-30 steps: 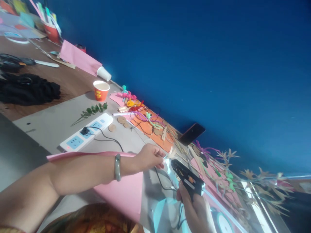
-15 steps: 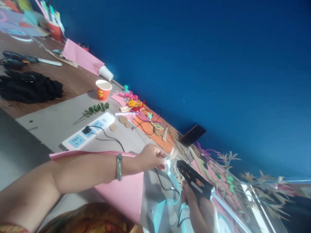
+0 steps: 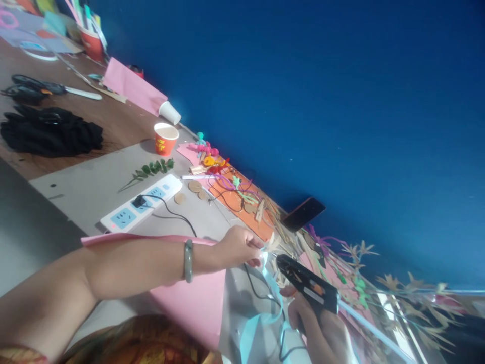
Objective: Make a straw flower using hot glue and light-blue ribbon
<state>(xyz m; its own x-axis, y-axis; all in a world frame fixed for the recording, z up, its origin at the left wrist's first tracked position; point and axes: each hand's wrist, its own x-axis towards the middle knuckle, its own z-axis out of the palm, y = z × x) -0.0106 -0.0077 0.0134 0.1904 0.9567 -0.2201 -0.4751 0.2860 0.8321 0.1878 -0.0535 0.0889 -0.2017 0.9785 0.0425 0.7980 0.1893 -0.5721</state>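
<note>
My left hand (image 3: 239, 246), with a green-grey bangle (image 3: 188, 261) on the wrist, pinches the end of a light blue ribbon (image 3: 268, 277). Beside its fingertips is a pale, petal-like piece (image 3: 275, 243); I cannot tell whether the fingers hold that too. The ribbon hangs down and curls over the table toward the lower edge. Wrapped round the handle of a black glue gun (image 3: 308, 284) is my right hand (image 3: 312, 321). The gun's nozzle points up and left, close to the ribbon end, and a long translucent glue stick (image 3: 373, 326) sticks out behind it.
Left of my hands lie pink paper (image 3: 197, 308), a white power strip (image 3: 142, 203) with a plugged cord, a leafy sprig (image 3: 153, 169) and a paper cup (image 3: 165, 140). A phone (image 3: 304, 214) leans against the blue wall (image 3: 322, 101). Craft scraps cover orange card (image 3: 246, 220).
The view has shifted slightly, moving most things a little to the right. The glue gun sits slightly lower and further right. My left hand keeps its pinch on the ribbon.
</note>
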